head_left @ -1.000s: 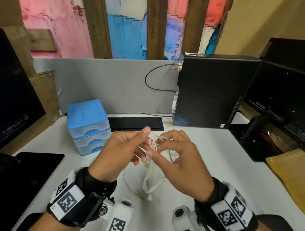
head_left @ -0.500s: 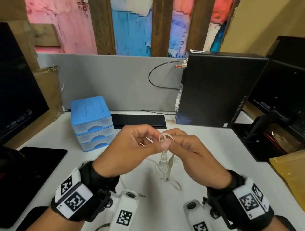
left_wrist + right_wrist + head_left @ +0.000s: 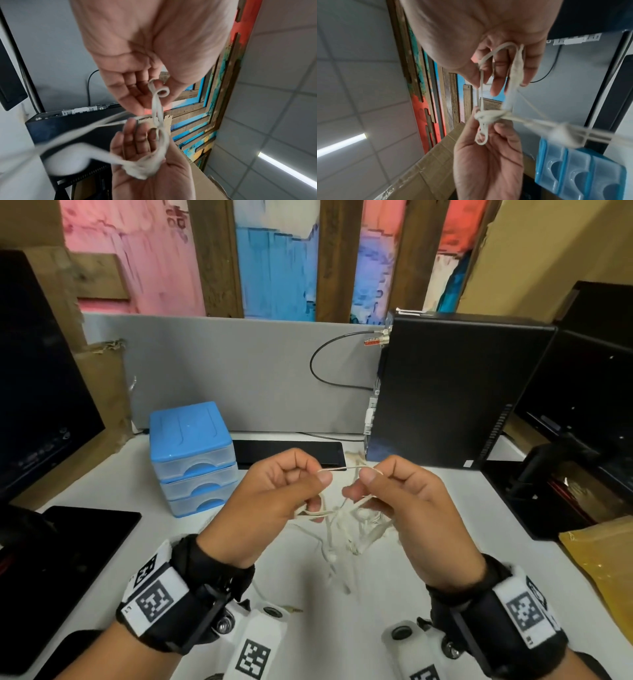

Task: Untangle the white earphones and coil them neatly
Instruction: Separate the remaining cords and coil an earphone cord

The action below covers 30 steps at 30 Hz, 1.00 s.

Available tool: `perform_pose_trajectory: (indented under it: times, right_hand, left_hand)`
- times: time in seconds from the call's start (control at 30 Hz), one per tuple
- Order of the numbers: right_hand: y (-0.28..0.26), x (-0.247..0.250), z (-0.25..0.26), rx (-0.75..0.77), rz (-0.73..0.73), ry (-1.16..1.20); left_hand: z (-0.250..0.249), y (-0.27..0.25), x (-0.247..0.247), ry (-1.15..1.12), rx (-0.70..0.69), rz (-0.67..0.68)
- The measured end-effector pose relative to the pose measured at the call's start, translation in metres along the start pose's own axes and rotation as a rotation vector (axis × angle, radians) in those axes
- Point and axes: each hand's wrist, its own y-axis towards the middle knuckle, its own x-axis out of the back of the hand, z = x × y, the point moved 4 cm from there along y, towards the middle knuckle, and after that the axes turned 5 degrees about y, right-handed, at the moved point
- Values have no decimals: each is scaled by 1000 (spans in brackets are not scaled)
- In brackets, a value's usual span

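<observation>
Pulling apart now, the two hands have moved away from each other, where half a second ago they were pressed together over one small loop. That stretches the white earphones [image 3: 346, 518] out between them, so the knot looks like it is starting to open, but it is still a messy tangle. The left hand [image 3: 274, 505] has its fingers curled and pinches a strand. The right hand [image 3: 407, 508] is curled too and pinches another strand. The rest of the cord hangs down toward the white surface [image 3: 428, 501]. Farther back sit blue drawers [image 3: 191, 453] and a black computer [image 3: 452, 392].
</observation>
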Motion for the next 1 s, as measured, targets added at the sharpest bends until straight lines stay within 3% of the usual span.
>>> perform_pose_trajectory:
  times: [0.13,0.4,0.57,0.7,0.8,0.87,1.0]
  right_hand:
    - [-2,-4,4,-99,88,205]
    - [-1,1,8,-144,161,177]
    - [0,0,4,-87,102,-45]
    - [1,0,8,-109,84,104]
    - [0,3,10,-108,13,89]
    - [1,5,10,-102,-28,87]
    - [1,5,10,-116,-29,156]
  left_hand:
    - [2,2,6,-70,12,21]
    - [2,7,14,-264,62,-38]
    - [5,3,11,-126,88,-59]
    - [8,-2,-2,87,89,-57]
    - [10,-1,-2,204,85,-131]
    - [10,1,2,201,93,-174]
    - [13,-1,0,128,128,-135]
